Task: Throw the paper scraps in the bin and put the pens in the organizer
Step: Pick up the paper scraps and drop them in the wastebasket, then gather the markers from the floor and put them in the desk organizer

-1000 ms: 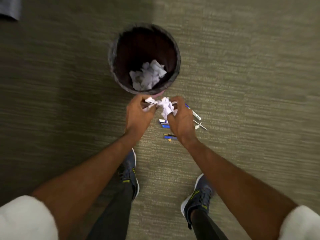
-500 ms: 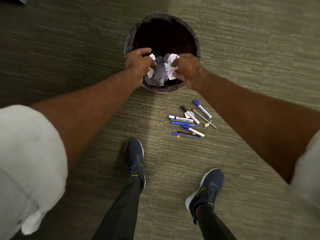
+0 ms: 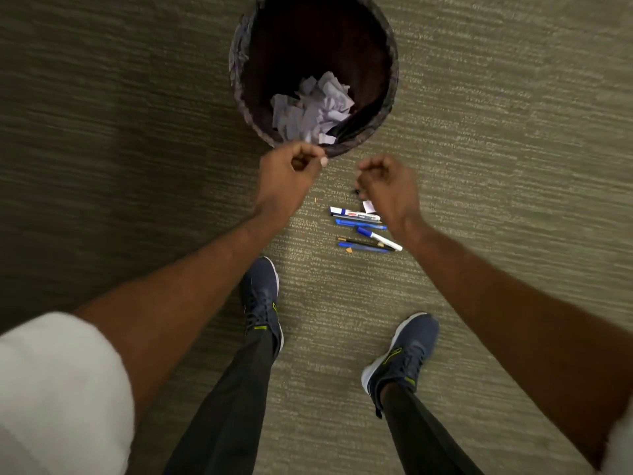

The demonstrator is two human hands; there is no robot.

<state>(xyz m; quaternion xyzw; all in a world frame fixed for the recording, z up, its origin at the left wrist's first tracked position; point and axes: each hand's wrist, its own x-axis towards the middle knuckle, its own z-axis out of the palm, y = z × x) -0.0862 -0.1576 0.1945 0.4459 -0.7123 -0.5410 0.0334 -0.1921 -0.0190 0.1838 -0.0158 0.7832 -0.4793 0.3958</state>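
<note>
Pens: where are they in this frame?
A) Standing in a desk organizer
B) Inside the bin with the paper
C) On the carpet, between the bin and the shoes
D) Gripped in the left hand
C: the pens lie in a loose group on the carpet, on the near side of the bin, which holds only crumpled paper.

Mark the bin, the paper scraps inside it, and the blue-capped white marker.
bin [image 3: 237, 68]: head view, left rim wall.
paper scraps [image 3: 313, 109]: head view, middle of the pile.
blue-capped white marker [image 3: 385, 241]: head view, white barrel.
</note>
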